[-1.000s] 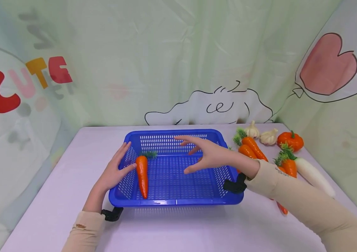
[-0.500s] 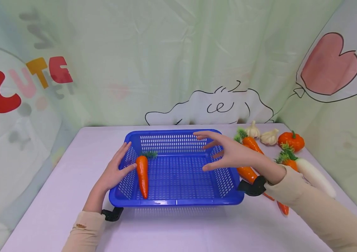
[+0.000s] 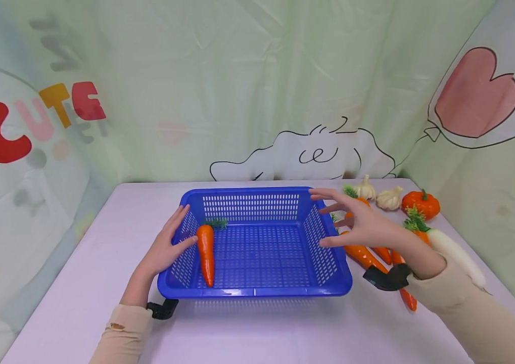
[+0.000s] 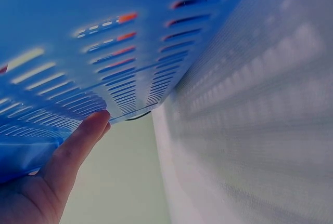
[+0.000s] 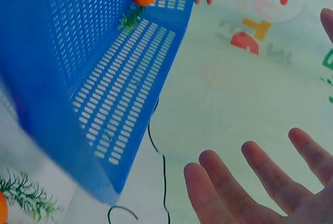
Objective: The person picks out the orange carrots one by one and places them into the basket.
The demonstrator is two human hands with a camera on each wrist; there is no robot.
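Far left, the pale curtain backdrop [image 3: 257, 91] has chunky letters [image 3: 0, 134] spelling CUTE. Right of and nearer than that, the left hand [image 3: 161, 253] is at the left side of the blue basket [image 3: 257, 291], fingers pretty straight, thumb held away from them and reaching over the left rim. From the left wrist you can see a finger lying against the slotted outer wall; can't tell how firm the contact is. There's a beige sleeve [image 3: 123, 331] with a black wrist mount [image 3: 162, 309] just past its cuff.

Inside the basket, over by the left wall, a carrot [image 3: 205, 255] lies with its leafy top [image 3: 216, 223] at the far end and the tip pointing near. Basket's sitting on the pale desk [image 3: 257, 333], long side toward the viewer.

Next over, the right hand [image 3: 366, 222] is up by the basket's right wall, fingers and thumb spread wide, nothing in it. Right wrist view shows those fingers in the air, well apart from each other.

Below and behind it, on the desk right of the basket, there's a bunch of loose carrots [image 3: 363, 256], partly hidden by the arm so no exact count from me. Beyond those are two garlic bulbs [image 3: 389, 198], then an orange pumpkin [image 3: 421, 205], and nearer than that a long white radish [image 3: 455, 255] slanting toward the near right.
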